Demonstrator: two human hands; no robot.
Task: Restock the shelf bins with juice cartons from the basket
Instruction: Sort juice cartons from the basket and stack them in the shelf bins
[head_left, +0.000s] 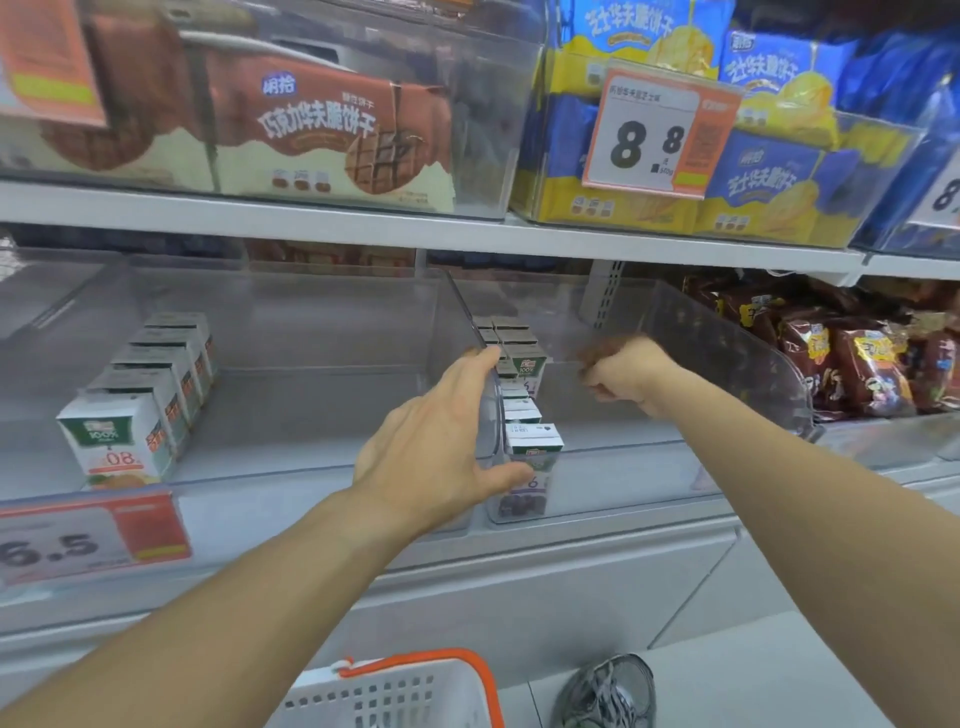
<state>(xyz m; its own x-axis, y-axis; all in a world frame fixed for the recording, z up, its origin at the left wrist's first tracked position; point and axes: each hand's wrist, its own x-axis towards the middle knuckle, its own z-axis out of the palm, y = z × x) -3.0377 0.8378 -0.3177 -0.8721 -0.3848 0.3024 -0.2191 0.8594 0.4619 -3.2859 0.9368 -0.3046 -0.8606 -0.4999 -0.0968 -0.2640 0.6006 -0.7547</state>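
Here, working from largest to smallest.

Shelf bins: two clear plastic bins side by side on the middle shelf. Left bin (311, 415) mostly bare, with one row of juice cartons (150, 395) running near to far along its left wall. Right bin (649, 467) likewise mostly bare, with a row of purple-labelled cartons (530, 457) against its left wall. Rigid but thin-walled; likely to slide on the shelf if pushed, so steady at the wall before loading.

Basket (395, 696): white lattice with an orange handle, near, at the bottom edge of view, beside a grey shoe (608, 691). Contents not visible from this angle; cannot tell how many cartons remain.

Left hand (441, 441): fingers extended along the divider between the two bins, thumb touching the nearest purple-labelled carton's front. Not wrapped around anything.

Right hand (628, 374): deep inside the right bin, fingers curled under. Blurred; cannot tell whether anything is held.

Cartons: small rectangular packs, judged light yet dense with liquid, with stiff corners and slightly yielding faces. Smooth printed surface, probably a little slippery. Best taken across the two broad faces, thumb opposite fingers, near mid-height. Avoid squeezing hard or pinching the folded top. Set down upright, flush against the neighbouring row.
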